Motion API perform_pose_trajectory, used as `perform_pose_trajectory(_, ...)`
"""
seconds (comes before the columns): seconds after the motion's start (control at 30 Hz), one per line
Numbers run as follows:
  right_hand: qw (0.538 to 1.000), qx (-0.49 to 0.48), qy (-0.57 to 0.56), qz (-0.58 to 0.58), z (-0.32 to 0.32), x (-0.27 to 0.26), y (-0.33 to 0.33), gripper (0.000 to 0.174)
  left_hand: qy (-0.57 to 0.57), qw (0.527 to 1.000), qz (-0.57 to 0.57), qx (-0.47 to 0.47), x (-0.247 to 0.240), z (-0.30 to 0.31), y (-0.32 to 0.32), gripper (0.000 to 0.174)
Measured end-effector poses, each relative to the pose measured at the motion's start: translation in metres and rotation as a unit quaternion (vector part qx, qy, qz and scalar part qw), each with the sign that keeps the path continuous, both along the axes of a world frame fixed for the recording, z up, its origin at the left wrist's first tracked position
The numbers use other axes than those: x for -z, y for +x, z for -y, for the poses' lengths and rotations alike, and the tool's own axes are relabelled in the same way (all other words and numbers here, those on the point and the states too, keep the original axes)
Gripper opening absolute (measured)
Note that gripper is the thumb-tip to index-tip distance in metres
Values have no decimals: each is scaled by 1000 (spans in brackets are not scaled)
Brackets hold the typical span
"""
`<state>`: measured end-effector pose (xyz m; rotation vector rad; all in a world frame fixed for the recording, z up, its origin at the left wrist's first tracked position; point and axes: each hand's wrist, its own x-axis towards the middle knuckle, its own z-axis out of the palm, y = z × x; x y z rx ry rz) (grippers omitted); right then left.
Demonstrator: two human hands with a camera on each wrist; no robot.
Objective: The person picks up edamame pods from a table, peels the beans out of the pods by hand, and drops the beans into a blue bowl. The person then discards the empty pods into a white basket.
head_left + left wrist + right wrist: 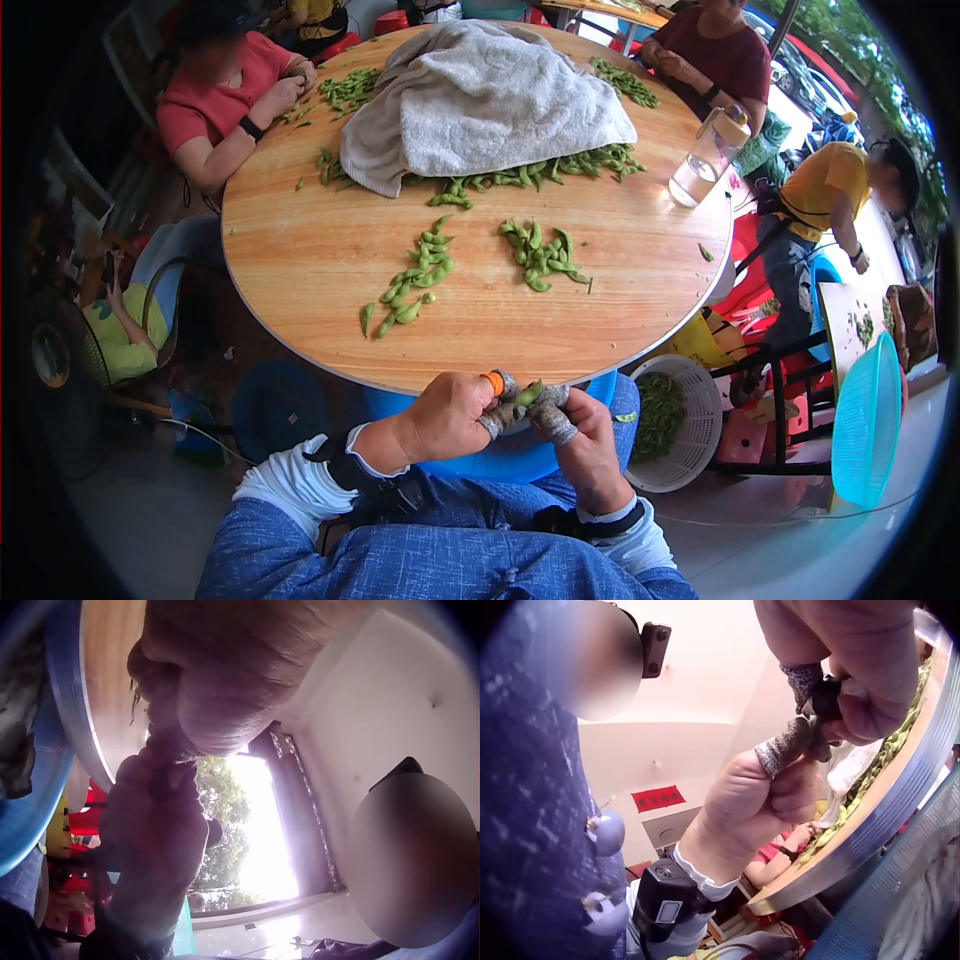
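Over the near edge of the round wooden table, both hands meet at a green soybean pod. My left hand pinches it from one side, with grey fabric covers on its fingertips and an orange band on one finger. From the other side my right hand, also with grey fingertip covers, pinches the pod. In the right wrist view the covered fingertips of the left hand and right hand come together. Below them is a blue basin, partly hidden by the arms.
Two small groups of pods lie on the table. A grey towel covers a bigger heap behind. A bottle stands right. Beside the right leg is a white basket with pods. Other people sit around.
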<state>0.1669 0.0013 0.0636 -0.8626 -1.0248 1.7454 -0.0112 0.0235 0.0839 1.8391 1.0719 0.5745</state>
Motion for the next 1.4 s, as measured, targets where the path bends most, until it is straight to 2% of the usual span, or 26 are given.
perform_pose_trajectory(0.17, 1000, -1, -8, 18, 1, 2, 1, 17, -9, 1000, -5, 8, 2, 2, 0, 25)
perform_pose_trajectory(0.37, 1000, 23, -16, 11, -1, 9, -6, 16, -13, 997, 73, -3, 22, 4, 2, 33)
perform_pose_trajectory(0.43, 999, 15, -39, 6, -3, 14, -5, 16, 123, 989, -88, -2, 18, 8, 2, 24)
perform_pose_trajectory(0.47, 999, 7, -53, -3, -4, 16, -4, 16, 189, 968, -168, -2, 16, 9, 2, 21)
perform_pose_trajectory(0.57, 998, -5, -59, -10, -3, 9, -7, 17, 316, 934, -166, -2, 16, 13, 3, 25)
perform_pose_trajectory(0.67, 1000, -2, -8, -28, 0, 16, -8, 18, 288, 952, -99, 6, 21, 12, -3, 23)
perform_pose_trajectory(0.77, 999, -1, 40, -32, 2, 20, -9, 20, 162, 980, 116, -23, 26, 11, 3, 21)
perform_pose_trajectory(0.87, 995, -1, 96, 11, 3, 20, -7, 20, -2, 976, 209, -56, 39, 11, 1, 12)
perform_pose_trajectory(0.97, 992, -7, 107, 60, 2, 19, -5, 18, -119, 978, 166, -37, 16, 14, -3, 11)
perform_pose_trajectory(1.0, 992, -8, 101, 75, 2, 18, -5, 17, -97, 978, 179, -41, 19, 16, -1, 10)
perform_pose_trajectory(1.1, 952, -23, 192, 236, 1, 1, -8, 18, -91, 986, 132, -52, 37, 19, -3, 13)
perform_pose_trajectory(1.13, 931, -10, 248, 269, -1, 2, -10, 22, -113, 981, 144, -61, 44, 21, -2, 15)
perform_pose_trajectory(1.2, 910, -8, 274, 313, 1, 9, -9, 23, -157, 970, 168, -78, 53, 22, -1, 21)
perform_pose_trajectory(1.23, 898, -7, 287, 334, 3, 12, -8, 24, -144, 980, 125, -58, 51, 22, -2, 22)
perform_pose_trajectory(1.27, 906, 13, 269, 326, 4, 8, -4, 20, -131, 987, 81, -38, 47, 23, -4, 24)
perform_pose_trajectory(1.3, 926, 46, 221, 304, 6, 9, 3, 15, -120, 992, 36, -18, 43, 23, -6, 26)
perform_pose_trajectory(1.33, 916, 60, 185, 350, 6, 9, 19, 11, -93, 995, 10, -24, 41, 22, -8, 26)
perform_pose_trajectory(1.4, 899, 148, 201, 359, 0, 39, 60, 13, 66, 992, -69, -79, 26, 10, -20, 23)
